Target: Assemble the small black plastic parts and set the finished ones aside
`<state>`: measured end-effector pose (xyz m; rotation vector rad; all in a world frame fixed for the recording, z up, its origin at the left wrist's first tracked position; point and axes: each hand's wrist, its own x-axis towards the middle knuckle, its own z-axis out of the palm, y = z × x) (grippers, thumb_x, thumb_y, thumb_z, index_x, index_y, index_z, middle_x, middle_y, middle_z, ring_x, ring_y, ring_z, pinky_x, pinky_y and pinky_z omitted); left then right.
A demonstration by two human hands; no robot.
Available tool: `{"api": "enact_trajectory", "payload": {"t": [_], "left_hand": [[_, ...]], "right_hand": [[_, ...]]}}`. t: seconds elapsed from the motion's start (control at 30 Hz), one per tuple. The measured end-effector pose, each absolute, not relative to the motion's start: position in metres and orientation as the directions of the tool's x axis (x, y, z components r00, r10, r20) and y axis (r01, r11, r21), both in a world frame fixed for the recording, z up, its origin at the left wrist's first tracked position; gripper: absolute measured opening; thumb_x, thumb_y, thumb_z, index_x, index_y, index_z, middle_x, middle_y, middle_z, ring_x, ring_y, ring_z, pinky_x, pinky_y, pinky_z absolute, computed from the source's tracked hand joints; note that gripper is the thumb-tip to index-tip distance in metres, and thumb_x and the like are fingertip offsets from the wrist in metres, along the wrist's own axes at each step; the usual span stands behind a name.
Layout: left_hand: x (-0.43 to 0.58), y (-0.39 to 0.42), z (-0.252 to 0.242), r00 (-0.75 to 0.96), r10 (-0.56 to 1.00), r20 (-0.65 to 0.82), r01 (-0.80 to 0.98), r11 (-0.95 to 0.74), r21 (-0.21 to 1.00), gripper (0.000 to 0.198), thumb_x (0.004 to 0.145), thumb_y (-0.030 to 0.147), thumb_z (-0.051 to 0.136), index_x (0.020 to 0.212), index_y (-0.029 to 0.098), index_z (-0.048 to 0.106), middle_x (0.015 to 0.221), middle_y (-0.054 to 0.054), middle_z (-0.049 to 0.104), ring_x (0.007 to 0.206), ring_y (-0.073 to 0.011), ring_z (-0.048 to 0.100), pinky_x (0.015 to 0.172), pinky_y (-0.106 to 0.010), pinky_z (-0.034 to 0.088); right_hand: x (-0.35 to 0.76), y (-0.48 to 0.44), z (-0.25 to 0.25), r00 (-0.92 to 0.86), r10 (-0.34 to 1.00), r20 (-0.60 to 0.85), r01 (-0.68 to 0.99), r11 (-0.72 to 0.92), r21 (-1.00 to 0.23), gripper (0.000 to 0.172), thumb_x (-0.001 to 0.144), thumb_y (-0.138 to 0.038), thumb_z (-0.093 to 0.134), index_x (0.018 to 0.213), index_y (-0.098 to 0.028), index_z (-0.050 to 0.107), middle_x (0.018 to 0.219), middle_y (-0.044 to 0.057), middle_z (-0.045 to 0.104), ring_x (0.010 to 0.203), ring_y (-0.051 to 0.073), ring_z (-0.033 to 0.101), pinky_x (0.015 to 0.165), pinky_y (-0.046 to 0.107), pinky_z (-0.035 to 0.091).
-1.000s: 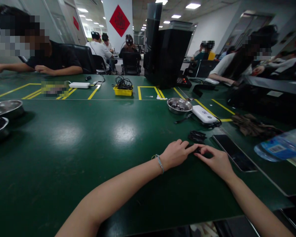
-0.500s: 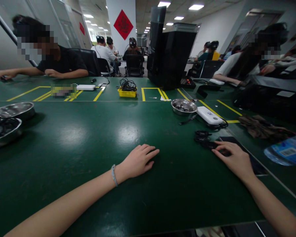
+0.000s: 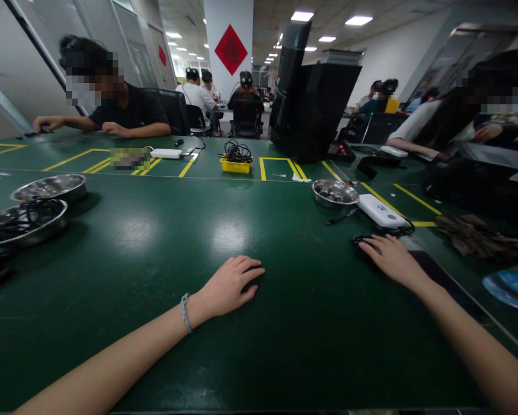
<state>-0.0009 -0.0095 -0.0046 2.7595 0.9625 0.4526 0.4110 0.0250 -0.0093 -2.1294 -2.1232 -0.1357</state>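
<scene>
My left hand lies open on the green table, fingers stretched forward and thumb apart, with nothing in it. A light blue bracelet circles that wrist. At the right, my right hand rests over a black coiled cable, its fingers stretched out and touching it; the hand hides most of the coil. Just beyond these fingers is a white power bank with a black cable at its end. A dark flat object lies partly under my right forearm.
A steel bowl with small items stands beyond. Left are two more bowls, one holding black cables. A yellow tray of cables sits mid-back. Bottle and brown cloth lie right. Co-workers sit at both sides.
My right hand has moved forward and left onto the black cable, its pinched fingers now straighter. The view has turned slightly left. My left hand stays on the table.
</scene>
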Motion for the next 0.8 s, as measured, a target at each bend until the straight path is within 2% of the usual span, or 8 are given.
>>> {"api": "enact_trajectory", "payload": {"t": [0.17, 0.27, 0.37, 0.47, 0.6, 0.7, 0.8], "left_hand": [[0.001, -0.007, -0.005, 0.733, 0.632, 0.253, 0.553, -0.769, 0.321, 0.032, 0.082, 0.021, 0.046, 0.114, 0.020, 0.050, 0.115, -0.006, 0.051, 0.105, -0.0214, 0.045, 0.089, -0.038, 0.038], [0.007, -0.005, -0.006, 0.708, 0.647, 0.283, 0.543, -0.755, 0.367, 0.032, 0.081, 0.018, 0.046, 0.112, 0.021, 0.050, 0.111, -0.005, 0.054, 0.102, -0.0196, 0.047, 0.088, -0.037, 0.040], [0.016, -0.003, -0.009, 0.634, 0.705, 0.319, 0.582, -0.706, 0.404, 0.038, 0.079, 0.019, 0.049, 0.117, 0.019, 0.045, 0.118, -0.006, 0.049, 0.106, -0.0194, 0.045, 0.092, -0.036, 0.038], [0.025, 0.000, -0.014, 0.533, 0.774, 0.342, 0.656, -0.633, 0.411, 0.050, 0.077, 0.026, 0.054, 0.123, 0.016, 0.039, 0.126, -0.010, 0.041, 0.113, -0.0231, 0.039, 0.096, -0.039, 0.035], [0.029, 0.004, -0.019, 0.501, 0.796, 0.339, 0.679, -0.604, 0.417, 0.046, 0.079, 0.025, 0.052, 0.123, 0.015, 0.040, 0.116, -0.010, 0.048, 0.107, -0.0234, 0.042, 0.092, -0.039, 0.038], [0.025, 0.006, -0.018, 0.505, 0.802, 0.319, 0.650, -0.597, 0.471, 0.036, 0.080, 0.018, 0.050, 0.116, 0.019, 0.048, 0.104, -0.007, 0.053, 0.099, -0.0208, 0.047, 0.086, -0.036, 0.041], [0.019, 0.008, -0.014, 0.476, 0.824, 0.307, 0.589, -0.558, 0.584, 0.031, 0.077, 0.016, 0.054, 0.108, 0.021, 0.054, 0.099, -0.005, 0.056, 0.095, -0.0187, 0.049, 0.085, -0.033, 0.041]], "right_hand": [[0.355, 0.024, 0.000, -0.043, 0.997, 0.068, 0.999, 0.043, 0.000, 0.063, 0.083, -0.055, 0.027, 0.121, -0.010, 0.050, 0.129, 0.016, 0.044, 0.121, 0.029, 0.038, 0.100, 0.044, 0.031], [0.311, 0.019, 0.002, -0.175, 0.983, 0.059, 0.984, 0.177, -0.021, 0.065, 0.082, -0.057, 0.029, 0.126, -0.011, 0.045, 0.133, 0.016, 0.039, 0.124, 0.029, 0.033, 0.100, 0.044, 0.032], [0.264, 0.010, 0.001, -0.322, 0.942, 0.096, 0.945, 0.325, -0.025, 0.063, 0.081, -0.055, 0.037, 0.126, -0.011, 0.044, 0.133, 0.017, 0.039, 0.123, 0.030, 0.033, 0.097, 0.044, 0.035], [0.223, 0.000, 0.000, -0.431, 0.881, 0.197, 0.898, 0.440, -0.005, 0.054, 0.080, -0.044, 0.046, 0.121, -0.009, 0.049, 0.126, 0.020, 0.045, 0.116, 0.030, 0.040, 0.093, 0.042, 0.039], [0.192, -0.008, -0.003, -0.502, 0.813, 0.296, 0.851, 0.526, -0.003, 0.032, 0.081, -0.022, 0.047, 0.110, -0.012, 0.057, 0.113, 0.018, 0.054, 0.102, 0.026, 0.049, 0.083, 0.038, 0.046], [0.190, -0.010, -0.004, -0.488, 0.809, 0.328, 0.834, 0.543, -0.099, 0.027, 0.080, -0.019, 0.046, 0.104, -0.015, 0.059, 0.109, 0.014, 0.056, 0.098, 0.024, 0.049, 0.080, 0.037, 0.047], [0.198, -0.011, -0.005, -0.443, 0.829, 0.341, 0.792, 0.540, -0.284, 0.028, 0.078, -0.020, 0.050, 0.105, -0.018, 0.058, 0.108, 0.009, 0.058, 0.097, 0.021, 0.050, 0.082, 0.036, 0.046]]}}
